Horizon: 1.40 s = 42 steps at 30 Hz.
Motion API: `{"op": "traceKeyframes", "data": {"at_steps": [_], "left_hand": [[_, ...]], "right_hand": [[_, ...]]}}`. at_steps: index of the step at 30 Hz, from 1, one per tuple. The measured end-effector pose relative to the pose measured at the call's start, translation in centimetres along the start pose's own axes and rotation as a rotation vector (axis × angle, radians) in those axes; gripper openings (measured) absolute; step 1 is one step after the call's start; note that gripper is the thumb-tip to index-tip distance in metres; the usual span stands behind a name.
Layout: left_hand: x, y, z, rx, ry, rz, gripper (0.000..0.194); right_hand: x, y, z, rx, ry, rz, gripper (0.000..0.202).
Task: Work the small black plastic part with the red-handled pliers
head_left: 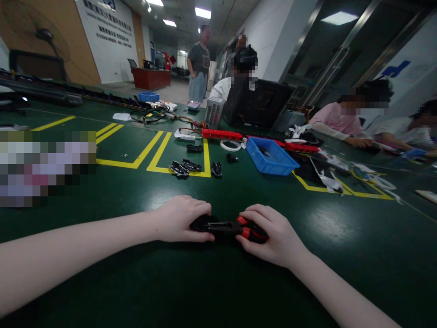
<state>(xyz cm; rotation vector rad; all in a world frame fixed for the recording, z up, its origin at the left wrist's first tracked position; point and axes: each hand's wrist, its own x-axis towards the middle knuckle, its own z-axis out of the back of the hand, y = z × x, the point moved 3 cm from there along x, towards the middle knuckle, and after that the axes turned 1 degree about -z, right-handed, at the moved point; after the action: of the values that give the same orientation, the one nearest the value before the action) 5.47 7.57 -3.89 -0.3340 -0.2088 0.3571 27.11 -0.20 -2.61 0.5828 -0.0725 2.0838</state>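
— Bare forearms (85, 248) reach in low over a dark green tabletop (143, 291), glossy enough to throw back pale patches of light.

— What are the hands doing?

— The right hand (275, 232) is wrapped around the red-and-black handles of a pair of pliers (226, 227). The left hand (180, 218) grasps a black piece (201, 223) at the nose end, thumb and fingers closed over it.

— Are the pliers biting it?

— I can't tell; the left fingers and the dark colours hide that. The tool lies level between the two hands, just above or on the surface.

— And farther across the table?

— Yellow tape (158, 152) marks out boxes. Small black parts (179, 168) lie in and beside one of them, then a white ring (230, 149) and a blue plastic bin (278, 167) with something dark inside. Red strips (221, 134) run behind those, near a dark monitor (262, 102).

— The room itself?

— An office: ceiling light panels (203, 12), a reddish-brown desk (152, 79), a fan (44, 34) at left by a lettered wall (105, 41). One person (199, 64) stands beyond the table; a person in pink (336, 120) sits at its right side.
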Motion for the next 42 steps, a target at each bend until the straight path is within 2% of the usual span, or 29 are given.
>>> {"op": "traceKeyframes", "data": {"at_steps": [7,17,28,42], "left_hand": [[0.0,0.0,0.1,0.015,-0.005,-0.009,0.036],[0.0,0.0,0.0,0.014,0.006,-0.018,0.035],[-0.1,-0.2,0.1,0.045,-0.004,-0.032,0.033],[0.0,0.2,0.0,-0.005,0.017,-0.024,0.034]], "right_hand": [[0.1,0.2,0.0,-0.027,0.02,0.006,0.024],[0.3,0.9,0.2,-0.107,0.02,0.021,0.026],[0.4,-0.2,0.7,-0.154,0.027,0.05,0.025],[0.3,0.1,0.0,0.049,0.026,-0.072,0.027]]}}
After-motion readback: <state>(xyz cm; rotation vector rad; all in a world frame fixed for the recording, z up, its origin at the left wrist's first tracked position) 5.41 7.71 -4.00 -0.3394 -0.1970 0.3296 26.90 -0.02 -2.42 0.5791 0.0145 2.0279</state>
